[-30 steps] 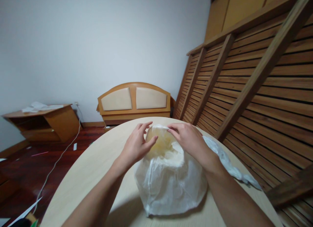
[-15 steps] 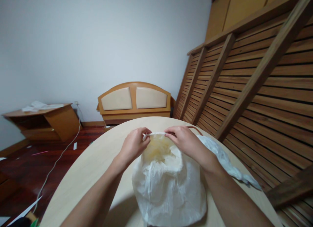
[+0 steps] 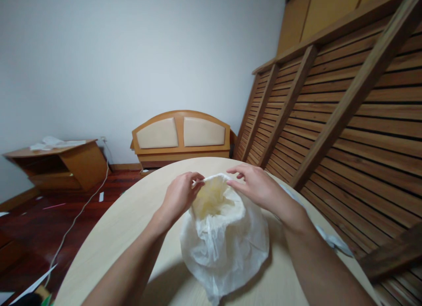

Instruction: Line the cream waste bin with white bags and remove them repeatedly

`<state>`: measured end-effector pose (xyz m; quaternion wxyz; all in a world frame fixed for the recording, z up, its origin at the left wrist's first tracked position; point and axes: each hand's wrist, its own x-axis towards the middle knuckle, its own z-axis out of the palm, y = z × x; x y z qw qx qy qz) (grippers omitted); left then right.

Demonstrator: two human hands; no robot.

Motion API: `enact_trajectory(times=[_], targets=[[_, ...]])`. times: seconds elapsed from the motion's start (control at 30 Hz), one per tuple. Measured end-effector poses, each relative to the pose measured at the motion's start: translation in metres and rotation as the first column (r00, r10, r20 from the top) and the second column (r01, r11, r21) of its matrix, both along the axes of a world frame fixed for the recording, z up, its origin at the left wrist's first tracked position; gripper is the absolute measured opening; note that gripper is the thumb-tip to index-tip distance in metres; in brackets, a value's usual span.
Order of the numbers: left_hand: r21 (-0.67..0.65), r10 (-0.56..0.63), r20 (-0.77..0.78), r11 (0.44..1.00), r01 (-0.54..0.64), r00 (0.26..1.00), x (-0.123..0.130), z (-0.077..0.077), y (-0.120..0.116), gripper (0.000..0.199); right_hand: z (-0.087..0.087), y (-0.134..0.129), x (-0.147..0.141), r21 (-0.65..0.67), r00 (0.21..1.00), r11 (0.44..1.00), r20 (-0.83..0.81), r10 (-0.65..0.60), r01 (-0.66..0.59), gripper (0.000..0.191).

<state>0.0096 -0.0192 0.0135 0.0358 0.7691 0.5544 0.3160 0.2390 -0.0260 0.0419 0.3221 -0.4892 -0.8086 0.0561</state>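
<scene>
A white, thin bag [image 3: 227, 249] rests on the round pale table [image 3: 132, 213], its mouth open and something yellowish showing inside. My left hand [image 3: 183, 194] pinches the left side of the bag's far rim. At the right side of the rim, my right hand [image 3: 252, 183] has its thumb and fingers apart, the thumb tip at the rim and the fingers above it. Partly hidden behind my right forearm, another crumpled whitish piece [image 3: 332, 240] lies near the table's right edge.
Wooden slatted panels [image 3: 329, 121] lean along the right side, close to the table. Beyond the table stands a headboard [image 3: 181, 134]. A low wooden cabinet [image 3: 72, 163] with papers is at the left, and a cable [image 3: 79, 213] runs over the dark red floor.
My right hand has opened from its pinch on the rim and shifted slightly right. The bag's rim has peaked between my hands, and its lower part has moved and narrowed.
</scene>
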Motion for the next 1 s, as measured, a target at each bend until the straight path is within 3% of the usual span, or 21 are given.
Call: enact_trajectory(times=[0.1, 0.2, 0.5, 0.63, 0.8, 1.0], targets=[[0.010, 0.024, -0.014, 1.000, -0.024, 1.000, -0.002, -0.001, 0.002, 0.015, 0.003, -0.002, 0.014, -0.134, 1.000, 0.991, 0.024, 0.010, -0.007, 0.023], [0.006, 0.022, -0.005, 1.000, -0.022, 1.000, -0.002, -0.002, 0.003, 0.015, 0.003, 0.001, 0.021, -0.181, 0.998, 0.983, 0.042, 0.042, -0.034, 0.023], [-0.052, 0.044, 0.092, 0.998, -0.040, 0.995, -0.008, 0.004, 0.002, 0.016, -0.011, 0.015, 0.000, -0.026, 0.998, 0.999, -0.052, -0.038, 0.037, 0.023], [-0.080, 0.079, 0.129, 0.994, -0.069, 0.988, -0.012, 0.002, 0.005, 0.017, -0.014, 0.014, -0.004, -0.050, 0.990, 0.995, -0.108, -0.094, 0.089, 0.032], [-0.121, 0.060, 0.177, 0.992, -0.039, 0.982, -0.008, 0.003, 0.002, 0.019, -0.014, 0.010, -0.007, -0.095, 0.991, 0.993, -0.124, 0.058, -0.070, 0.029], [-0.227, -0.014, 0.166, 0.972, 0.052, 0.986, 0.000, 0.005, -0.009, 0.012, -0.020, 0.020, -0.003, -0.122, 0.987, 0.982, -0.100, 0.129, -0.141, 0.035]])
